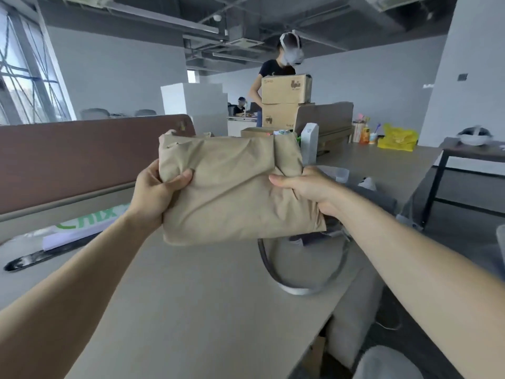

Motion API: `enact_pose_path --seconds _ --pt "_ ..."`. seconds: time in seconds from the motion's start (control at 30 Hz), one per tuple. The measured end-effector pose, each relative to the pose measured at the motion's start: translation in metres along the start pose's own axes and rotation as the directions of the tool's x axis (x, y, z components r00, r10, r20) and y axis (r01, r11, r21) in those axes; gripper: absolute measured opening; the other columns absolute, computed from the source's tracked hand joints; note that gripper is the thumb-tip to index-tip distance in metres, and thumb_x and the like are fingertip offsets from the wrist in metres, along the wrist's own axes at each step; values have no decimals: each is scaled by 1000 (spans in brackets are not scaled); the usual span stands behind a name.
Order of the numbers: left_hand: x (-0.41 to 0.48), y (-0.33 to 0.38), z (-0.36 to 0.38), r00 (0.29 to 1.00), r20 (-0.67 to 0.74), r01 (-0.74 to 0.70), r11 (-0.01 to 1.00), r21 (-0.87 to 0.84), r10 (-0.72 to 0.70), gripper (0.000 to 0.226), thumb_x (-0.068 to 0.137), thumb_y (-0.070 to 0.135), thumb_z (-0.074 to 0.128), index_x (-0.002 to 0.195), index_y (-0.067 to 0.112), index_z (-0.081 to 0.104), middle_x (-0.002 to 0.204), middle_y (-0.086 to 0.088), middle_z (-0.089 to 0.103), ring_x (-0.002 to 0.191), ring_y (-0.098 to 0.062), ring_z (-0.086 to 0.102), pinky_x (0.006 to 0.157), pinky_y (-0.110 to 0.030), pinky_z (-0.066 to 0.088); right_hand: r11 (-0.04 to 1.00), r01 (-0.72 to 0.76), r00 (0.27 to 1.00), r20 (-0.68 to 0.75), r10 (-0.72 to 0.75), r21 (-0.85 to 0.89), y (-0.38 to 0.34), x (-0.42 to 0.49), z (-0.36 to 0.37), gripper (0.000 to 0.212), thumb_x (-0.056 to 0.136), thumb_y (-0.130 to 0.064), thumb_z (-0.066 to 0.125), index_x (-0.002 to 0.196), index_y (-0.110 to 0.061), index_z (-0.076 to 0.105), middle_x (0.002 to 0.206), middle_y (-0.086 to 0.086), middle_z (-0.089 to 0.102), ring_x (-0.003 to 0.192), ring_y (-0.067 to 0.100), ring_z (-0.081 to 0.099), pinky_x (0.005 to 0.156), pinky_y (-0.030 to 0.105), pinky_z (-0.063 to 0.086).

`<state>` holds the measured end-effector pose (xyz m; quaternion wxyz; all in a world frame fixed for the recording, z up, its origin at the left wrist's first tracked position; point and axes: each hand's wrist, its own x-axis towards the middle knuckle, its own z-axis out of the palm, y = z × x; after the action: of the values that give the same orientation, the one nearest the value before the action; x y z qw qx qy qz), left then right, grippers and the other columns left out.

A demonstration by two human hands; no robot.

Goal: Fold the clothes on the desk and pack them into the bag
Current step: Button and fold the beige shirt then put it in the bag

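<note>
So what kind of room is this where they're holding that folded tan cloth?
Most likely an open office: a long desk with a brown divider panel, office chairs by the big window, and stacked cardboard boxes further back.

Left grip (155,195), right grip (308,191): tight

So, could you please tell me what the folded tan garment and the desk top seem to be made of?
The folded tan garment looks like thin matte woven cloth, perhaps cotton: it shows soft creases. The desk top seems smooth matte laminate, uniform beige with no grain.
</note>
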<state>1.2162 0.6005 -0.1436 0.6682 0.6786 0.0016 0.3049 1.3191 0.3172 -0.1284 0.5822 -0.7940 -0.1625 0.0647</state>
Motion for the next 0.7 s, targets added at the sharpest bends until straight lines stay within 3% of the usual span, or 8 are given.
enact_pose_path --seconds 0.13,0.27,0.4,0.5,0.57,0.63,0.67,0.7 --pt "66 -14 47 990 143 13 1000 29 -17 42 93 15 71 131 19 55 123 -6 69 110 -19 68 91 -37 56 1000 -9 997 -80 7 -28 6 47 -43 65 52 -59 88 101 -18 73 101 -5 75 97 16 70 97 39 53" --pt "121 -45 103 972 222 58 994 97 -78 30 96 21 66 125 22 57 115 0 71 107 -16 68 89 -34 56 999 -36 995 -95 36 5 36 84 -78 24 78 -35 83 92 -18 73 89 -5 76 89 14 72 95 37 54" --pt "168 -80 139 932 278 187 966 176 -231 37 92 31 72 125 19 60 116 -6 71 104 -23 70 82 -34 57 977 -203 978 51 200 62 65 106 -103 34 78 -24 83 109 -16 73 98 2 77 96 23 73 97 40 53" --pt "182 -109 156 857 318 307 897 317 -406 47 82 40 80 121 24 58 113 -4 70 101 -20 67 88 -32 53 955 -297 947 133 292 18 93 114 -112 54 62 -30 88 111 -14 72 101 7 76 98 27 72 100 44 51" --pt "175 -136 158 821 326 276 825 493 -469 41 82 46 79 113 28 60 102 3 68 100 -17 65 87 -27 48 944 -285 940 145 310 -168 118 112 -105 57 57 -43 85 105 -15 74 98 2 77 95 22 73 98 42 52" --pt "159 -164 153 777 374 163 735 658 -507 61 67 69 78 112 30 63 105 8 69 107 -13 63 93 -24 43 902 -206 953 133 273 -381 146 110 -93 65 51 -60 76 100 -16 75 95 -3 77 92 16 72 95 42 54" --pt "149 -170 152 758 392 133 711 690 -521 61 68 71 76 112 32 62 109 10 69 108 -9 62 94 -21 41 883 -176 961 117 249 -436 155 108 -89 69 49 -65 71 98 -16 75 94 -5 77 90 14 72 92 42 55" --pt "142 -173 150 755 389 132 703 698 -528 46 77 62 75 111 34 60 111 13 67 107 -3 61 92 -16 40 871 -148 970 104 221 -467 161 109 -87 69 51 -67 69 97 -16 75 93 -6 76 88 12 71 90 41 56"
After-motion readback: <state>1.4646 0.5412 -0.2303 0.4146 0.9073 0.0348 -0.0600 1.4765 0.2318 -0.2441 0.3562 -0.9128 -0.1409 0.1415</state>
